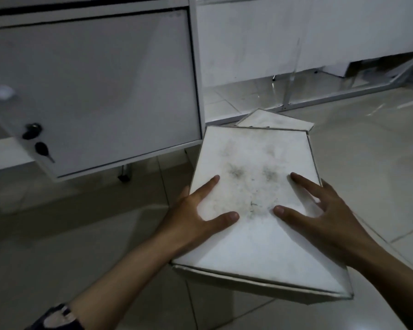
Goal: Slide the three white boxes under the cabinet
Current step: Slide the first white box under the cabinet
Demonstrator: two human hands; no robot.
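Nearest the camera, a dark patterned sleeve cuff point(55, 317) shows at the bottom left, on the forearm that leads up to the left hand point(196, 215); that hand lies on the left edge of the top white box point(255, 210), thumb and forefinger spread flat on the lid, the other fingers hidden down the box's left side, so it grips the edge; the right hand point(320, 210) rests on the right part of the same lid, fingers splayed wide, thumb pointing inward toward the other thumb, palm over the right edge; whether it presses or only touches I cannot tell; the lid is soiled with grey smudges near its middle, between the two hands; beneath the near end a lower white box point(260, 285) shows its front face, turned slightly out of line with the one above; both stand on the pale tiled floor point(81, 246); just beyond the far end of the top box lies a third white box point(272, 120), flat on the floor, also smudged, its near part hidden; to the left, the white cabinet point(93, 91) stands on a short dark foot point(125, 173), with a gap beneath it; a lock point(31, 131) with a hanging key point(43, 151) sits at its door's lower left; farther right, white panels point(296, 36) and a thin metal frame point(343, 94) run along the floor.
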